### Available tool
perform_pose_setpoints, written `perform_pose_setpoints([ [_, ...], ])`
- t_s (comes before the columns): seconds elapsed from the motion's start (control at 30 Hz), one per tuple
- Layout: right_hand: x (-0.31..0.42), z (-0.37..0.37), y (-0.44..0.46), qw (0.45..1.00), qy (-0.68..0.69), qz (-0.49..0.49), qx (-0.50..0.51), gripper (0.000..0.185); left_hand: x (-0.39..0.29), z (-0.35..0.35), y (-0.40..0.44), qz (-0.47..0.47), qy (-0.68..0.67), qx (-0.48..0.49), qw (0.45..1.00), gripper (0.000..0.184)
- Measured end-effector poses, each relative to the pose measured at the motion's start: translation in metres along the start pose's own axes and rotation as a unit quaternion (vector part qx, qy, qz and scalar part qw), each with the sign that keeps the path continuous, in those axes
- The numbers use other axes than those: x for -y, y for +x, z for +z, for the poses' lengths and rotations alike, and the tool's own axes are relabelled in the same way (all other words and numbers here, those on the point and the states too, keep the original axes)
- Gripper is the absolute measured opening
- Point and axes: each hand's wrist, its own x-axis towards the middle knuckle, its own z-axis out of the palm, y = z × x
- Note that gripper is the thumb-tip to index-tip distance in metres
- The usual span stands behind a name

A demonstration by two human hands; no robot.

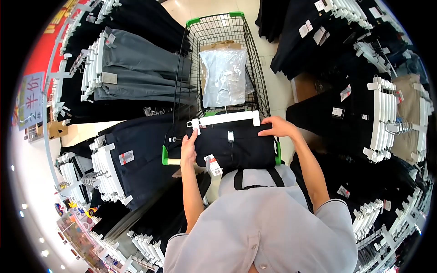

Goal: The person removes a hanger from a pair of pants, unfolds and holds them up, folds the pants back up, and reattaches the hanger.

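Black trousers hang from a white clip hanger in front of me, over the near end of the cart. My left hand grips their left edge, its thumb just below the hanger's left clip. At the other side, my right hand holds the upper edge of the trousers, close to the right clip. A white and red price tag dangles at the lower left of the garment. The hanger's metal hook points away from me, towards a clear plastic-wrapped package in the cart.
The black wire shopping cart has green corners and stands in a narrow aisle. Grey trousers and dark trousers hang on racks to the left. More black trousers on white hangers line the right side.
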Motion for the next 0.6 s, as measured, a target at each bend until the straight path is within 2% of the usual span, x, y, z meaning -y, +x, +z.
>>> perform_pose_setpoints([
  [0.07,0.003,-0.006,-0.003,0.998,0.047,0.020,0.031,0.047,-0.001,0.003,0.003,-0.017,0.016,-0.002,1.000,0.029],
  [0.2,0.003,0.002,-0.011,0.996,0.074,0.035,-0.029,0.041,0.002,-0.005,0.020,-0.038,0.059,0.009,0.998,0.033],
  [0.27,0.011,0.004,-0.013,0.992,0.090,0.048,-0.069,0.037,-0.006,-0.003,0.018,-0.054,0.283,-0.032,0.957,0.038],
  [0.3,0.013,0.007,-0.013,0.992,0.089,0.046,-0.070,0.037,-0.010,-0.001,0.017,-0.052,0.283,-0.032,0.957,0.038],
  [0.37,0.009,0.015,-0.011,0.989,0.102,0.007,-0.104,0.035,-0.016,0.000,0.017,0.069,0.537,-0.031,0.840,0.040],
  [0.43,0.004,0.022,-0.011,0.985,0.112,-0.017,-0.128,0.034,-0.013,-0.002,0.019,0.091,0.546,-0.026,0.833,0.041],
  [0.5,0.010,0.020,-0.013,0.983,0.117,0.006,-0.139,0.034,-0.016,0.006,0.018,0.118,0.416,-0.035,0.901,0.037],
  [0.53,0.012,0.018,-0.013,0.983,0.118,0.004,-0.143,0.034,-0.018,0.007,0.014,0.076,0.387,-0.042,0.918,0.036],
  [0.57,0.016,0.017,-0.015,0.981,0.124,0.020,-0.146,0.035,-0.014,0.008,0.014,0.078,0.389,-0.041,0.917,0.036],
  [0.6,0.018,0.016,-0.016,0.980,0.129,0.036,-0.148,0.035,-0.009,0.009,0.014,0.056,0.296,-0.046,0.953,0.036],
])
